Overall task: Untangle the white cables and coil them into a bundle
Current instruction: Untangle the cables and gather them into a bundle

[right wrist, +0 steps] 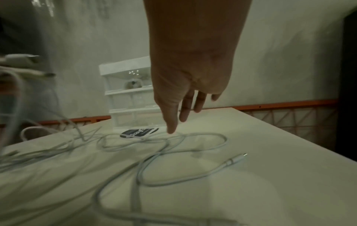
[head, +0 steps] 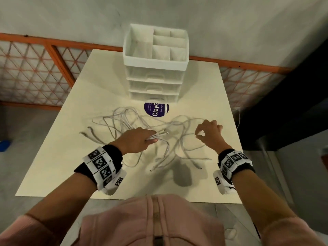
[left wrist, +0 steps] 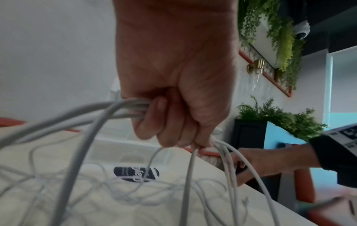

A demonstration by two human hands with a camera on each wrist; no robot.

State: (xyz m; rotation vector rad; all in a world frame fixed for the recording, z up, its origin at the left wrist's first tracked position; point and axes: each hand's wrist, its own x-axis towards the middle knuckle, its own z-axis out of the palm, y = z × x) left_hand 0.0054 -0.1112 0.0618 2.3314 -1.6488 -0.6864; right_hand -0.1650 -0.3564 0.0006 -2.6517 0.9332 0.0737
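- Your left hand [head: 142, 139] forms the grip: its fingers are curled tight round several strands of the white cables [head: 124, 119], with the connector ends [head: 164, 133] sticking out just past the knuckles.
- The remaining cable lies spread in loose, crossing loops on the table [head: 71, 166], on both sides of the grip and beyond it.
- Your right hand [head: 209, 133] hovers to the right of the grip, fingers relaxed and holding nothing; one loop lies directly beneath its fingertips [right wrist: 172, 130].
- Keep the gathered ends level in the grip so the strands start even.
- Take one strand at a time with the free hand, close to the grip, and draw it out along its length.
- Lift crossings apart; pulling hard would likely tighten them.
- One free connector [right wrist: 239, 159] lies below your right hand; feed such ends back through the loops.
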